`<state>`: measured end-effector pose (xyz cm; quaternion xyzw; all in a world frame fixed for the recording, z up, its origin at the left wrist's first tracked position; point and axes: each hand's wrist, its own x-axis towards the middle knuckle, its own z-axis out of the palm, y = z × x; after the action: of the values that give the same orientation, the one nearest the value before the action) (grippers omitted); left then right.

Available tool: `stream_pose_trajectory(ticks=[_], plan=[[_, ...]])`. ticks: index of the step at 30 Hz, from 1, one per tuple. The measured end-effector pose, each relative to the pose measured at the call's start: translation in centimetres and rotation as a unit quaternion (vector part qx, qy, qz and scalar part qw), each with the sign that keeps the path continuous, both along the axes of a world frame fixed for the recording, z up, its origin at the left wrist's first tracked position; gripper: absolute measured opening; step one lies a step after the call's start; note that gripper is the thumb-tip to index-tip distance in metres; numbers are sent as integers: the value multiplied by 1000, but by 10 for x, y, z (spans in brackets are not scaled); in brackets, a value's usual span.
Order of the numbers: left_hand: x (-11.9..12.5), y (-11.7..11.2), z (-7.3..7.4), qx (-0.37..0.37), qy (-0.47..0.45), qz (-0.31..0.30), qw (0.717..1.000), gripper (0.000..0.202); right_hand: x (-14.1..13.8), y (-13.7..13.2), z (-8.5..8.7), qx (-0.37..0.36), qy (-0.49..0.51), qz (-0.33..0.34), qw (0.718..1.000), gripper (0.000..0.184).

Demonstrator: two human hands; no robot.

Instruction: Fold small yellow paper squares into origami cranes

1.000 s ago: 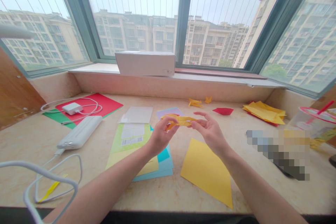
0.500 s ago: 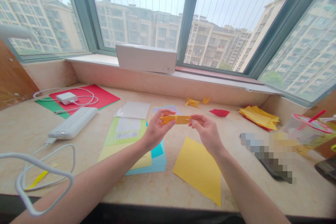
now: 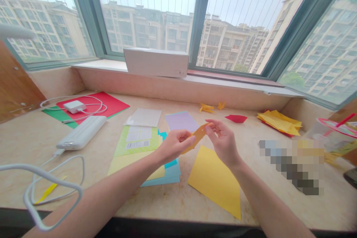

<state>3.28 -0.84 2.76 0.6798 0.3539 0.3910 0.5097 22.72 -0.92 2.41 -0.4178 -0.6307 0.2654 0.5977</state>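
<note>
Both my hands hold a small folded piece of orange-yellow paper point(image 3: 198, 136) above the stone counter point(image 3: 33, 145). My left hand point(image 3: 174, 145) pinches its lower left end, fingers closed. My right hand point(image 3: 223, 142) pinches its upper right end between thumb and fingertips. The piece is tilted, its right end higher. Below the hands lies a flat yellow sheet point(image 3: 216, 178). Left of it a stack of green, yellow and blue sheets point(image 3: 141, 156) lies under my left forearm.
A lilac sheet point(image 3: 181, 120), a white power bank point(image 3: 82, 132) with cables, a charger point(image 3: 74, 106) on red and green paper, a red folded piece point(image 3: 236, 118), small yellow folded bits point(image 3: 206, 108), a yellow paper pile point(image 3: 280, 121), a white box point(image 3: 156, 62) on the sill, a cup point(image 3: 331, 132).
The folded piece went from level to tilted: my left hand dropped lower and nearer, my right stayed up. The camera shifted slightly.
</note>
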Motion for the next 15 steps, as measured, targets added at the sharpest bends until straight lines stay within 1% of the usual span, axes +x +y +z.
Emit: stream_pose_trajectory(ticks=[2,5,7,9,12,15], plan=[[1,-2,-1,-22,-15,-11,1000,37,0,0,0,11,5,6,1000,26],[3,-2,0,-54,-61,-30,996,33,-1,0,-1,9,32,27,999,29],[4,-2,2,-76,-90,-22,993,32,-1,0,0,9,44,36,998,28],[4,-3,5,-89,-117,1,989,32,-1,-1,0,11,42,37,998,26],[3,-2,8,-89,-149,35,984,30,-2,-5,2,18,-5,41,999,17],[3,-2,8,-91,-169,46,980,31,-3,-9,4,33,-73,55,995,14]])
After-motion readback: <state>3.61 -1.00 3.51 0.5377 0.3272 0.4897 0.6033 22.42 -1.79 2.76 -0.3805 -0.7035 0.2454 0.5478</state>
